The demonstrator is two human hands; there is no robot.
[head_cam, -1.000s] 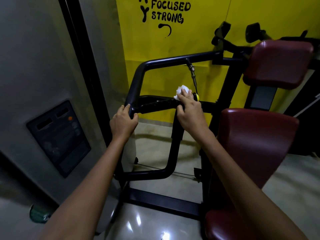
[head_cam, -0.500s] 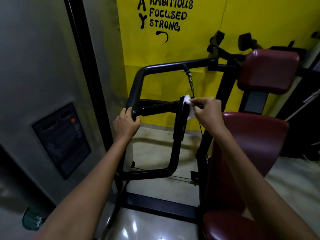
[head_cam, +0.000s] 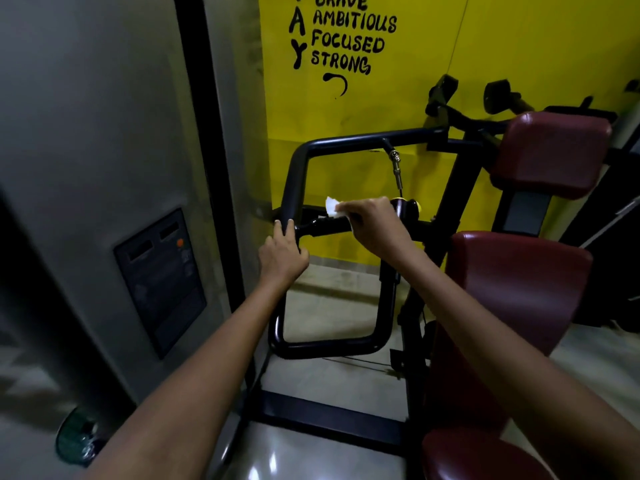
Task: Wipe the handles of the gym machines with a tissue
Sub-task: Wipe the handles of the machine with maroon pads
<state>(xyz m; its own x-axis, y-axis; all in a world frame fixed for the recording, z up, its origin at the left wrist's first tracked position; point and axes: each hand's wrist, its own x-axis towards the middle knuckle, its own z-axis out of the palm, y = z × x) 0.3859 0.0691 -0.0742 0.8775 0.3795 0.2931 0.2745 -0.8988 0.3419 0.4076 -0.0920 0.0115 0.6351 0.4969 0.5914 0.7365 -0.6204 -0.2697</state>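
Wiping step in hand on the near machine. The right hand pinches a white tissue between thumb and fingertips, held on top of the black handle, left of the red seat. The left hand grips the frame at the handle's left end, fingers curled round the tube. Judgement: the next move calls for running the tissue along the grip's remaining length, underside included, with the frame held steady.
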